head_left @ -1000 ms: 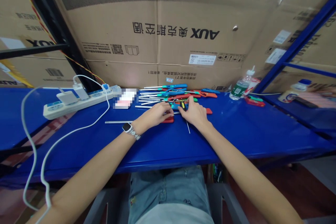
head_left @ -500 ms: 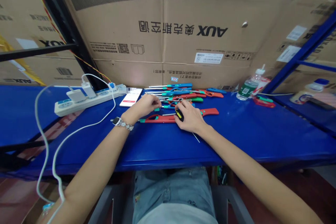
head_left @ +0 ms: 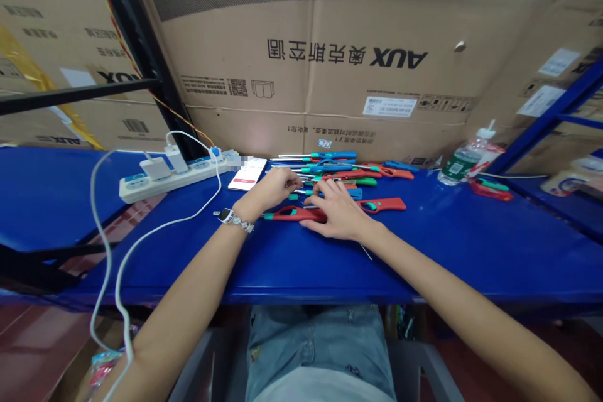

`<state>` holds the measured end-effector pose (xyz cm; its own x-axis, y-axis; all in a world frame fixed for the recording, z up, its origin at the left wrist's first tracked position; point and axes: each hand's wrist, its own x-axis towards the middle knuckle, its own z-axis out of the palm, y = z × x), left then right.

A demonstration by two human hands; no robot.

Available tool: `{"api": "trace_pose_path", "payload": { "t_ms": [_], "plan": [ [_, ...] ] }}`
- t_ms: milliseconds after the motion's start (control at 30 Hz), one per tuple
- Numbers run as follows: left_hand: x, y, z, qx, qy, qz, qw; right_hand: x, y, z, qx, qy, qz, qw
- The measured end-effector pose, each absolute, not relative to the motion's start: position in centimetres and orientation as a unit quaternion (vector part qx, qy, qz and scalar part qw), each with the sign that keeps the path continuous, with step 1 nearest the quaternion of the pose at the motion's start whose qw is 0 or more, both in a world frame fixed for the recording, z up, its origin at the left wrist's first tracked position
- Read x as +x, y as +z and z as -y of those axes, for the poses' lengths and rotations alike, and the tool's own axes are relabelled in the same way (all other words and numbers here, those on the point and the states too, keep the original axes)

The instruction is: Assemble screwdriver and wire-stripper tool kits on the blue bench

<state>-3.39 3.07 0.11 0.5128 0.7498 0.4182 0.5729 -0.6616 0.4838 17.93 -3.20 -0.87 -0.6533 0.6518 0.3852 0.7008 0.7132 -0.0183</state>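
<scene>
Red lighter [head_left: 294,215] with a long neck lies on the near side of the blue counter [head_left: 306,267], its handle end partly under the right hand [head_left: 342,210]. That hand is palm down, its fingers loosely spread and its thumb apart, near the red handle; what lies beneath the palm is hidden. A thin metal shaft [head_left: 366,252] shows beside the wrist, its other end out of sight.

The left hand [head_left: 277,187] has its fingertips pressed together above a small green piece [head_left: 293,197]; whether they pinch anything cannot be told.

A second red lighter [head_left: 389,204] lies just right of the right hand. On the far side, blue lighters [head_left: 342,155] and others in red, orange and green overlap in a loose pile, necks mostly to the left. Nothing visible sets finished lighters apart from unfinished ones, so how far the handling has got is unclear.
</scene>
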Motion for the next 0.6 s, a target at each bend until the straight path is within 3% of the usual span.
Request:
{"api": "trace_pose_path", "payload": {
  "t_ms": [200,333,467,600],
  "plan": [
    [-3.9,0.8,-2.7,0.836,0.333,-0.416,0.135,15.6,-1.2,1.0,-0.342,-0.053,0.929,0.133],
    [-4.3,1.2,-2.6,0.819,0.394,-0.411,0.076,15.6,-1.8,0.4,-0.377,0.007,0.909,0.179],
    [-4.2,1.8,-2.3,0.74,0.528,-0.416,-0.029,16.0,-1.4,0.4,-0.442,0.066,0.862,0.24],
    [-3.4,2.2,-1.5,0.607,0.669,-0.424,-0.063,16.5,-0.3,0.4,-0.496,0.155,0.798,0.305]
  ]
}}
